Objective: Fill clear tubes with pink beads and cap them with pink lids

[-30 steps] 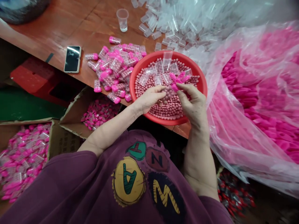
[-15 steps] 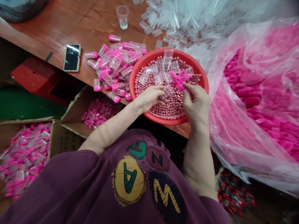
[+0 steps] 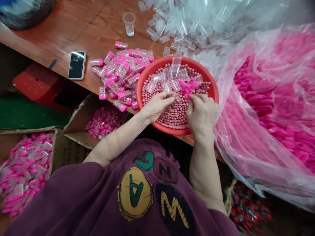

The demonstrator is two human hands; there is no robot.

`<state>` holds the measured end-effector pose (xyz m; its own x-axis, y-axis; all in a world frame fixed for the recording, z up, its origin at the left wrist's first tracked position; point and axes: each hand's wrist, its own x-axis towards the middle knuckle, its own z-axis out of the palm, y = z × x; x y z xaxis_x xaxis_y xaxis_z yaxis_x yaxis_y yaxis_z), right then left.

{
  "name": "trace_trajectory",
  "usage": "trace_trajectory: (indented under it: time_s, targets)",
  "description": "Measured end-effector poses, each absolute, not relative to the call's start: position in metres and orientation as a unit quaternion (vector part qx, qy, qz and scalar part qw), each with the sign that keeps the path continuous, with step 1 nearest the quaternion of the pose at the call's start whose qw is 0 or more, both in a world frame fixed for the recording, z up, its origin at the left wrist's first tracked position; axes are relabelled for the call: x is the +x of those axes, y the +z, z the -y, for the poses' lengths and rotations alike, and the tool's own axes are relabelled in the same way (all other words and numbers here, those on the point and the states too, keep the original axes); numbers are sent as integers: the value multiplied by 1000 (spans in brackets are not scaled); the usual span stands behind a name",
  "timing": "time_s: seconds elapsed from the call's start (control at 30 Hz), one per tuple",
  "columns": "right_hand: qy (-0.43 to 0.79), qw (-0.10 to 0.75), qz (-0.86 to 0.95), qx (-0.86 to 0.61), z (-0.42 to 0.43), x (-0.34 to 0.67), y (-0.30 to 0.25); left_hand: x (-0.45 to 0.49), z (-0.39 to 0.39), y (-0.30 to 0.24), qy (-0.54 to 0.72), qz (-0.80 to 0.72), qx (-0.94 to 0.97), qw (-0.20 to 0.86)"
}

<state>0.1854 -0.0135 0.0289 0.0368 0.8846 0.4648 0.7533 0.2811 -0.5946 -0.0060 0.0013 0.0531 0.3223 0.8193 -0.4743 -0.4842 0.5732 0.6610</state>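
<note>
My left hand [image 3: 156,106] reaches over the rim of a red plastic basin [image 3: 145,95] and pinches a clear tube of pink balls [image 3: 176,99], mostly hidden by my fingers. My right hand [image 3: 201,114] sits just beside it, its fingertips gripping the lower end of a cluster of bright pink caps [image 3: 188,88]. The basin is full of pink candy-like balls [image 3: 172,114], with several empty clear tubes [image 3: 169,77] lying on top. Filled, pink-capped tubes [image 3: 120,70] lie heaped on the wooden table [image 3: 61,36] left of the basin.
Loose clear tubes [image 3: 167,29] spread behind the basin near a plastic cup [image 3: 129,23] and a phone [image 3: 76,65]. A plastic bag of pink caps [image 3: 265,114] lies right. Cardboard boxes of filled tubes [image 3: 105,121] sit below the table edge at left.
My right hand has moved left, closer to my left hand, and its fingers are now on the pink caps. The tube in my left hand is now mostly hidden by my fingers.
</note>
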Motion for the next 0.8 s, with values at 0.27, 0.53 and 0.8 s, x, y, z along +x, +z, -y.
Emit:
trace_trajectory:
  time_s: [0.27, 0.53, 0.8]
  targets:
    - [199, 480, 663, -539, 18, 176, 36, -4, 0, 50, 423, -399, 213, 785]
    - [180, 476, 670, -541, 23, 166, 36, -3, 3, 50, 439, -392, 237, 773]
    - [92, 451, 697, -550, 31, 161, 29, -3, 6, 50, 440, -399, 273, 757]
